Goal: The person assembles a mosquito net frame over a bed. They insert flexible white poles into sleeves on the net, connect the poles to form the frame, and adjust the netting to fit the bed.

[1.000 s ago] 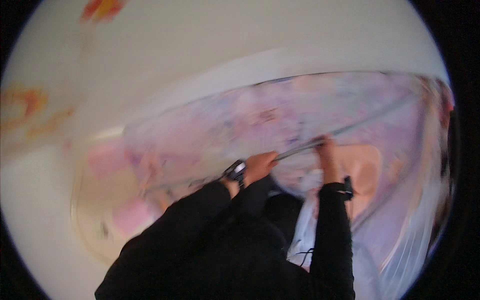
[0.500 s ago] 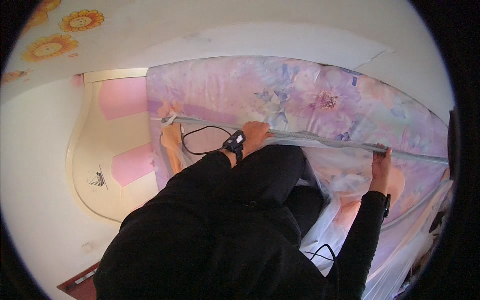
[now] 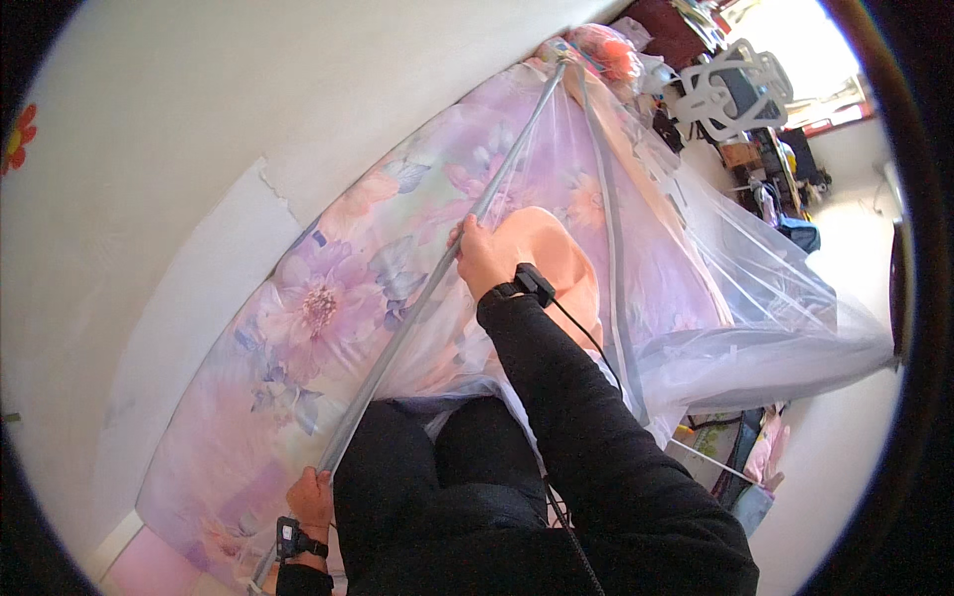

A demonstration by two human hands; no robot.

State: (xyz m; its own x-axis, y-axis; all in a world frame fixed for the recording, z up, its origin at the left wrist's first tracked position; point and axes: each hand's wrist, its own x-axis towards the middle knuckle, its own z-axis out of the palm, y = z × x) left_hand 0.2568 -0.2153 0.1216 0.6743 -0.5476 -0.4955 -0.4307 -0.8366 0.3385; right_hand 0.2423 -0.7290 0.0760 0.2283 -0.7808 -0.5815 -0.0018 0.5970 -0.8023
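Observation:
My left hand [image 3: 310, 497] is closed around the lower part of a long grey pole [image 3: 397, 343], which runs slantwise across the bed. Farther up the same pole, my right hand [image 3: 480, 256] grips it with wrapped fingers. Sheer white mosquito netting [image 3: 775, 268] hangs from the pole's right side and spreads past the bed's edge. Under it lie a rounded peach-coloured fabric piece [image 3: 552, 253] and a flowered purple-pink sheet [image 3: 318, 298]. The pole's far end meets a second grey strip [image 3: 606, 219] at the bed's far corner.
A pale wall [image 3: 179, 179] runs along the bed's left side. Beyond the far right stand a white-framed chair [image 3: 735, 89] and cluttered furniture. A bright red-orange bundle [image 3: 608, 55] sits at the far corner. My black-clad legs [image 3: 437, 467] are on the bed.
My view has swung right, toward the bed's far end, the chair and the room. Both hands still hold the pole, and more of the netting shows on the right.

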